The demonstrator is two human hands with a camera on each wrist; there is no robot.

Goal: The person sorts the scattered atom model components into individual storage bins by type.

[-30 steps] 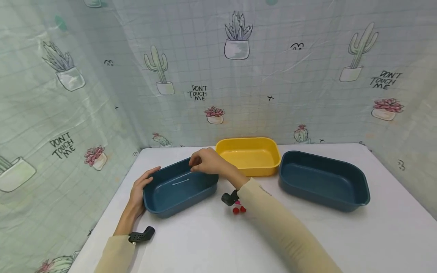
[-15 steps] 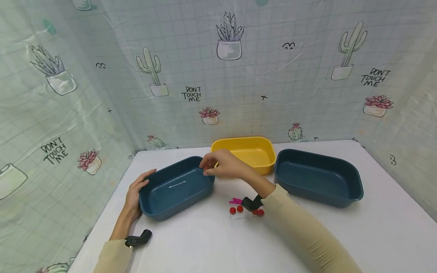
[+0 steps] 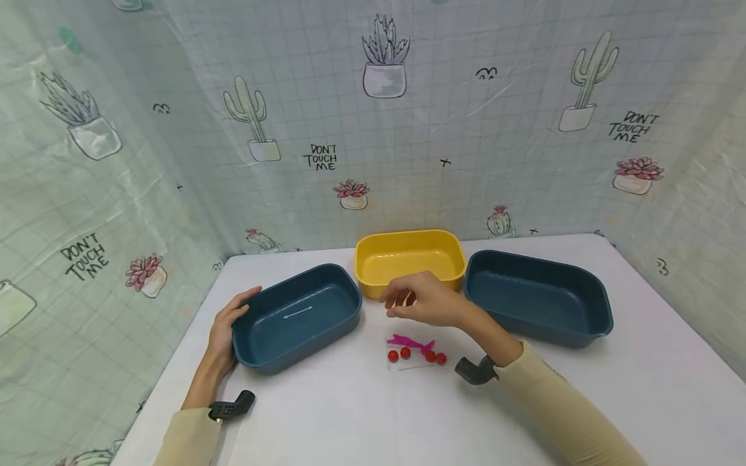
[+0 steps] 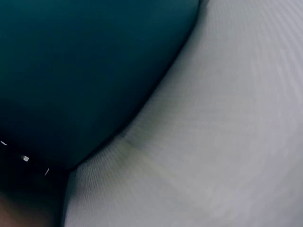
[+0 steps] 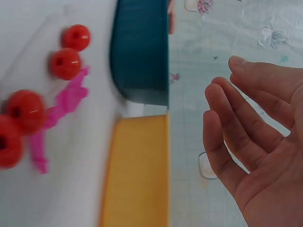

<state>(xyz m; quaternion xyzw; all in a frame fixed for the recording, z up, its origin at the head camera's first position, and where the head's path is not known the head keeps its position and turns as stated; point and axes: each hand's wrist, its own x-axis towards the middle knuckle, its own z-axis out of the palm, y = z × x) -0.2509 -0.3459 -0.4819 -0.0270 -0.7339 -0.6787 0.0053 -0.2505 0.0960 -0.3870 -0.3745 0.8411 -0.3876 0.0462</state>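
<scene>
My left hand rests against the left end of the left blue bin, its fingers stretched along the rim. Inside that bin lies a thin white stick with knobbed ends, like a cotton swab. Above the table, to the right of the bin, hovers my right hand; its fingers are loosely bent with nothing between them in the right wrist view. Below it on the table are several red beads, bright pink branched pieces and a thin pale stick. The left wrist view shows mostly dark bin wall.
A yellow bin stands at the back middle, just behind the right hand. Right of it is a second blue bin. The white table meets a patterned curtain behind and at the sides.
My right hand has moved from over the left blue bin to the right and towards me, uncovering the beads and pink pieces. The left hand has stayed at the bin.
</scene>
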